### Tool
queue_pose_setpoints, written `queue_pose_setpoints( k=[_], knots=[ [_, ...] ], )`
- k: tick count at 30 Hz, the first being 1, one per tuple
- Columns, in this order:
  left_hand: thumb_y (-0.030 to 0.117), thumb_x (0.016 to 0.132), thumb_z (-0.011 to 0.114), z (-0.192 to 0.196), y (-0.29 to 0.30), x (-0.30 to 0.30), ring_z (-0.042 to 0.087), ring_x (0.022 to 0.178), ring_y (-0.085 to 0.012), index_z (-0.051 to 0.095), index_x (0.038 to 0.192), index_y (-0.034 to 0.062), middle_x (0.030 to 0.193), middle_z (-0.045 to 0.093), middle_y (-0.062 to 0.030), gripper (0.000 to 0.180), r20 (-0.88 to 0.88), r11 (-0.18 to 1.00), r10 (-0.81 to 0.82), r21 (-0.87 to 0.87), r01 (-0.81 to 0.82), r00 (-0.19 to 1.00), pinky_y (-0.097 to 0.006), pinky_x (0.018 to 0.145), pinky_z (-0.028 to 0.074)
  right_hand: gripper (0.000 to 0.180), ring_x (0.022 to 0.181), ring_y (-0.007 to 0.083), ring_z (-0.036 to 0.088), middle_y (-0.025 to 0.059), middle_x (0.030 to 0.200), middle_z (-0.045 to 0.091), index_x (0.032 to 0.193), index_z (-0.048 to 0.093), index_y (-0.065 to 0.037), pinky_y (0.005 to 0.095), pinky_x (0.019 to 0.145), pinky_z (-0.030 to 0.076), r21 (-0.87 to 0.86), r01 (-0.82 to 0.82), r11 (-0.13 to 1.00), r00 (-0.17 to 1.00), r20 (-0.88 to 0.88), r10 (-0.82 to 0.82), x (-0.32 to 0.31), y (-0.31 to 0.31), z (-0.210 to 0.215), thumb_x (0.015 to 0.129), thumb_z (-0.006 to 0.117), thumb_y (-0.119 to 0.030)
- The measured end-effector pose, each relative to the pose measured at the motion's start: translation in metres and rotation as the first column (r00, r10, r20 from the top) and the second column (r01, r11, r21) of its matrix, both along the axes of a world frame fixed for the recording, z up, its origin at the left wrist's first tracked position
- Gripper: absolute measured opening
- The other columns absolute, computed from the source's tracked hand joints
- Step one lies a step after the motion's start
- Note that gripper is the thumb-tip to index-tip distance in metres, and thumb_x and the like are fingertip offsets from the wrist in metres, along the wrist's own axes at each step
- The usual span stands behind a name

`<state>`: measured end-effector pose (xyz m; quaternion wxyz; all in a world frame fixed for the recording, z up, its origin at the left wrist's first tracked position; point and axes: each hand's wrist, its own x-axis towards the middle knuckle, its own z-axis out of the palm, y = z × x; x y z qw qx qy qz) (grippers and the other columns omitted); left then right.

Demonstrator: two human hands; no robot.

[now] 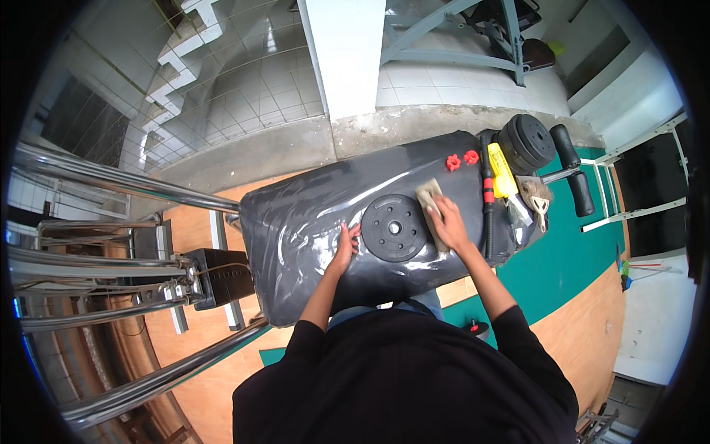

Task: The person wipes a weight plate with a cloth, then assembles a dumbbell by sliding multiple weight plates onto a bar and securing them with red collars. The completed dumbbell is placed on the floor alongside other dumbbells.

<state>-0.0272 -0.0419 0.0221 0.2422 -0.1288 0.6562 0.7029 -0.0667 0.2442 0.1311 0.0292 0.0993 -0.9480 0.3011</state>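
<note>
A round black weight plate point(379, 246) with a ring of small holes lies flat on a padded black bench point(310, 214) wrapped in shiny plastic. Beside the plate's left rim is my left hand point(346, 247), its thumb and fingers apart and holding nothing. Whether its fingertips touch the rim I cannot tell. At the plate's right edge, my right hand point(448, 223) grips a beige cloth point(427, 195). Part of the cloth is covered by that hand.
To the right on the bench are two red collar nuts point(453, 162), a black-and-red bar point(488, 189), a yellow package point(502, 172), a brush point(539, 206) and stacked weight plates point(525, 144). Chrome rails point(133, 177) run along the left. A green mat point(547, 274) covers floor at right.
</note>
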Motion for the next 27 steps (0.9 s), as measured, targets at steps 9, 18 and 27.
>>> queue_pose_setpoints(
  k=[9,18,27],
  knots=[
    [0.072,0.087,0.001,0.01,0.004,-0.004,0.04,0.084,-0.0155,0.045,0.135,0.0044,0.109,0.049,-0.0051,0.094,0.054,0.995,0.059,-0.085,-0.054,0.997,-0.026,0.075,0.04,0.045,0.135,0.0411,0.026,0.0035,0.149,0.031,0.132,0.048,-0.029,0.0609,0.103,0.026,0.596,-0.303,0.743,0.943,0.076,0.324,0.004,-0.112,-0.036,0.088,0.051,-0.028],
    [0.071,0.087,0.0,0.006,0.004,-0.004,0.042,0.083,-0.0149,0.044,0.136,0.0055,0.112,0.051,-0.0052,0.093,0.049,0.998,0.046,-0.048,-0.044,0.998,-0.026,0.075,0.039,0.036,0.135,0.0329,0.028,-0.001,0.144,0.037,0.121,0.057,-0.024,0.0558,0.104,0.029,0.593,-0.517,0.617,0.801,0.082,0.593,0.101,-0.095,-0.045,0.086,0.048,-0.024],
    [0.059,0.095,0.024,0.021,0.003,-0.002,0.043,0.085,-0.0123,0.048,0.132,0.0043,0.107,0.05,-0.0041,0.07,0.018,0.986,0.009,-0.167,-0.006,1.0,-0.025,0.071,0.044,0.031,0.11,0.0243,0.054,0.0087,0.112,0.062,0.118,0.056,-0.01,0.0331,0.088,0.045,-0.312,0.101,0.945,0.884,0.463,0.058,0.095,-0.035,0.005,0.092,0.051,-0.026]
  ],
)
